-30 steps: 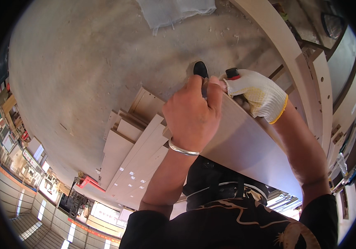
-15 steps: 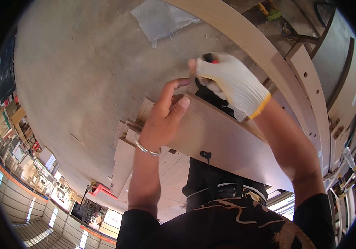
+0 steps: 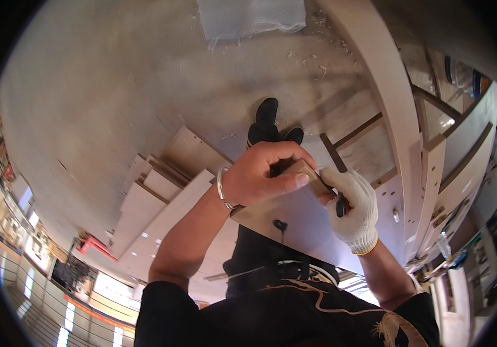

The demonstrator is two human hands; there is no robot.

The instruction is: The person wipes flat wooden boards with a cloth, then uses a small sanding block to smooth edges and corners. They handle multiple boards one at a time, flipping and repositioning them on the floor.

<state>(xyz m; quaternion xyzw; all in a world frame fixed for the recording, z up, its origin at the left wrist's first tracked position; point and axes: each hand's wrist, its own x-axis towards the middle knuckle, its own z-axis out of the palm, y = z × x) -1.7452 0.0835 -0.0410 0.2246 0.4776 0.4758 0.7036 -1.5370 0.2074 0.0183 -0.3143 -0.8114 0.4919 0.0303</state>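
Observation:
My bare left hand (image 3: 266,173), with a silver bangle at the wrist, closes over the far corner of a pale wooden panel (image 3: 303,222). Its thumb lies along the panel's end, and the fingers curl round the edge. A white knitted glove with a yellow cuff covers my right hand (image 3: 352,208), at the panel's right edge. That hand is closed round a small tool with a black-and-red handle (image 3: 343,207); its working end is hidden. The panel is tilted in front of my body.
Several boards (image 3: 164,179) are stacked at the left. A long curved board (image 3: 390,87) and drilled panels (image 3: 432,173) stand on the right, near a dark frame piece (image 3: 358,133). White sheeting (image 3: 251,20) lies on the concrete floor (image 3: 115,87) ahead, and my black shoes (image 3: 267,110) show beyond the panel.
My left hand has gone from spread fingers beside the panel's end to gripping its corner. My right hand has come nearer along the panel's edge with the tool. The view has shifted.

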